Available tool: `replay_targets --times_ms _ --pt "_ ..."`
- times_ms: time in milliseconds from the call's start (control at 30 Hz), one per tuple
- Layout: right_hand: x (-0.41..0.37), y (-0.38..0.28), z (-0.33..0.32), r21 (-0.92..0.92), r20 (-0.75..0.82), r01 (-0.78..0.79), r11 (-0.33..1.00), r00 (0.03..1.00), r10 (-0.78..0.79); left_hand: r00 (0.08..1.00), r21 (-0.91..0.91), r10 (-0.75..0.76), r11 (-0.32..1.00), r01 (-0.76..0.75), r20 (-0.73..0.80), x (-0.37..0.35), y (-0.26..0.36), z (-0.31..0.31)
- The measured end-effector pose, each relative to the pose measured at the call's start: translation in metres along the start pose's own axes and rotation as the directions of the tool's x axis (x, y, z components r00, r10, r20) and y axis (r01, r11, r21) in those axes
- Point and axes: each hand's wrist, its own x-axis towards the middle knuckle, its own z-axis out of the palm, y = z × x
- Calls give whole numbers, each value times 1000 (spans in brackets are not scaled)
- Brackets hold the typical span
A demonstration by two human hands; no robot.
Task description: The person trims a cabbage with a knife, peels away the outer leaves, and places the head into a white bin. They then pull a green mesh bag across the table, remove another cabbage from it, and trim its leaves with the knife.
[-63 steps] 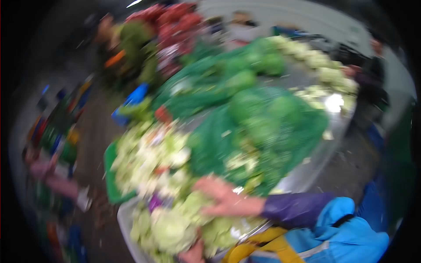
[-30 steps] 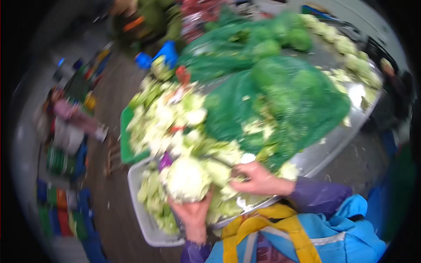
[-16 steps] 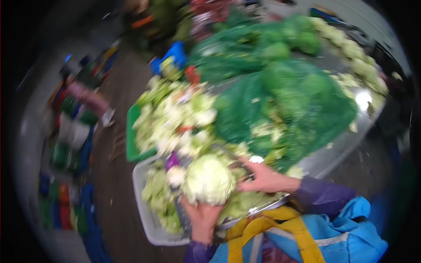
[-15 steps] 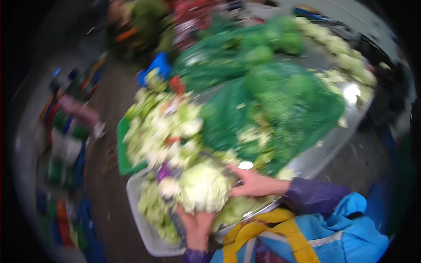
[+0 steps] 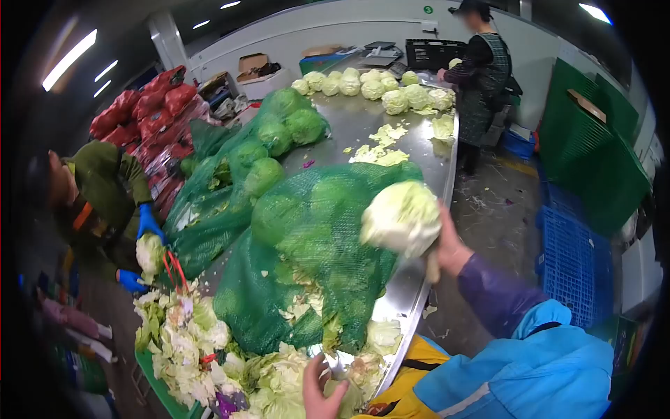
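My right hand (image 5: 452, 244) grips a pale, trimmed cabbage (image 5: 401, 218) from its right side, lifted above the right edge of the metal table. Part of that hand is hidden behind the cabbage. At the bottom, my left hand (image 5: 322, 392) is open and holds nothing, thumb and fingers apart, beside loose cabbage leaves (image 5: 279, 380). A green mesh sack (image 5: 307, 244) of cabbages lies between the leaves and the lifted cabbage.
On the metal table (image 5: 349, 126), several trimmed cabbages (image 5: 349, 85) line the far edge. A co-worker in blue gloves (image 5: 148, 225) holds a cabbage at left; another person (image 5: 481, 77) stands at the far right. A green crate (image 5: 157, 380) heaped with leaves sits lower left.
My right hand has carried the cabbage up and right, away from the leaf bin. My left hand has let go of it and stays low. The view has swung upward.
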Motion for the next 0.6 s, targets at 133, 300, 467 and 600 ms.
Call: replay_targets --times_ms 133,300,467,600 --pt "62 -23 -108 -100 -129 66 993 988 -79 959 551 267 789 -271 90 -11 -47 10" --pt "113 -35 -137 110 -195 190 975 966 -167 986 840 92 517 -165 137 -25 -52 19" --pt "147 -37 -109 -30 -350 199 980 916 -197 1000 930 -3 367 26 -26 -40 -40 -12" --pt "99 -19 8 -444 117 110 889 991 -64 966 899 -155 360 250 -206 -58 -35 -46"
